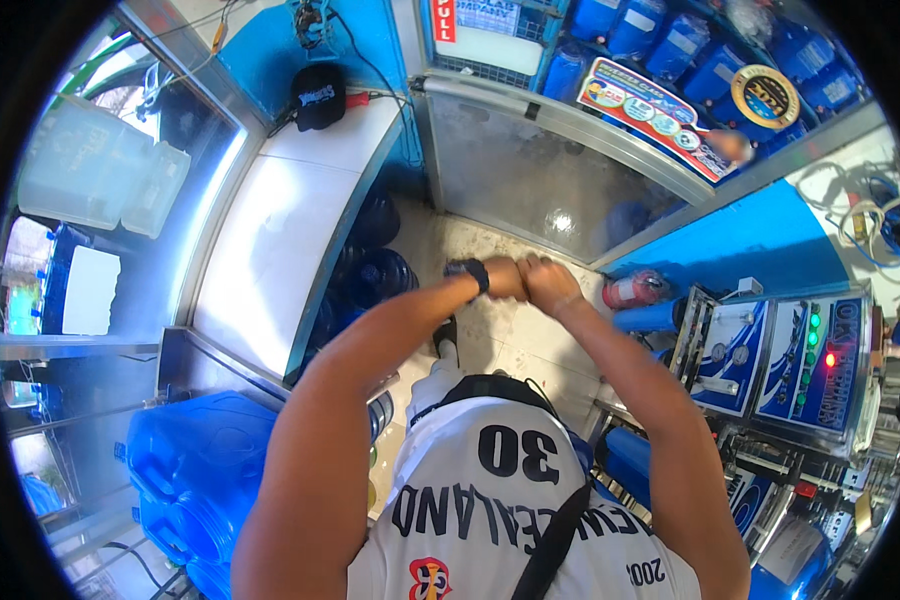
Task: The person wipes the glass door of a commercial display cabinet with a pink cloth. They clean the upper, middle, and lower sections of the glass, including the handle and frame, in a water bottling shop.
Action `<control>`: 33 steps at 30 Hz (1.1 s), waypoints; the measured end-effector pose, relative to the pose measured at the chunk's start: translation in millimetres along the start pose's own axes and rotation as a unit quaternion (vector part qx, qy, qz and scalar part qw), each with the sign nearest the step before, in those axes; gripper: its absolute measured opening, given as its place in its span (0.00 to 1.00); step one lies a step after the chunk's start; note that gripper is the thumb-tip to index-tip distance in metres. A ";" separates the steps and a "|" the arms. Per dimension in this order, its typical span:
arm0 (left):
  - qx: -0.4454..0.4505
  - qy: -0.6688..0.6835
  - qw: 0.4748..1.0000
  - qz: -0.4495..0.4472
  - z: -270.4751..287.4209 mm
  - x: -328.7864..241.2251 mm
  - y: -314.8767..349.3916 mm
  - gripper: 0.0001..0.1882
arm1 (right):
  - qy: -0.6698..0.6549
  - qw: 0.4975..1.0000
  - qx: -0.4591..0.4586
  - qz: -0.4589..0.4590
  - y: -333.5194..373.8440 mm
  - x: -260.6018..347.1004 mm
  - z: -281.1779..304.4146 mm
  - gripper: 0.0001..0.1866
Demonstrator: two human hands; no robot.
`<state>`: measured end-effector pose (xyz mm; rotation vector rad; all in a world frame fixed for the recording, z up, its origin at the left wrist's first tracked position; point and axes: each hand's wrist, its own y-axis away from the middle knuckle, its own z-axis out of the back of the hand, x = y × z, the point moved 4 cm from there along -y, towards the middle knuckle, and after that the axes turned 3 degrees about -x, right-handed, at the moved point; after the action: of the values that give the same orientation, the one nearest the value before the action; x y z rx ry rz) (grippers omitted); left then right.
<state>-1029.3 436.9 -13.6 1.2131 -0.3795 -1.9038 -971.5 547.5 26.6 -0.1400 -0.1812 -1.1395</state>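
Both left hand and right hand are partly curled, touching.

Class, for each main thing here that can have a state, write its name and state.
Left hand: meeting the right hand, grip unclear
Right hand: meeting the left, grip unclear
Black wristwatch: fastened on
Upper green lights: lit
Red light: lit
Door: appears closed
Black cap: resting on the white counter
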 end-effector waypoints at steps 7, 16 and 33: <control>-0.277 -0.239 0.931 0.003 184.3 64.4 32.1 0.17 | -0.004 0.997 0.047 -0.065 -209.3 22.9 30.6 0.15; -0.347 -0.342 0.869 -0.081 273.5 116.7 28.0 0.15 | -0.094 0.986 0.039 -0.130 -321.3 29.2 9.3 0.16; -0.317 -0.402 0.847 -0.142 317.5 150.7 17.8 0.12 | -0.341 0.917 0.031 -0.206 -371.8 25.2 -35.7 0.08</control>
<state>-1321.4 255.6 61.4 -0.0144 0.0373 -2.4586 -1297.5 364.8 4.0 -0.4594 -0.9032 -1.4675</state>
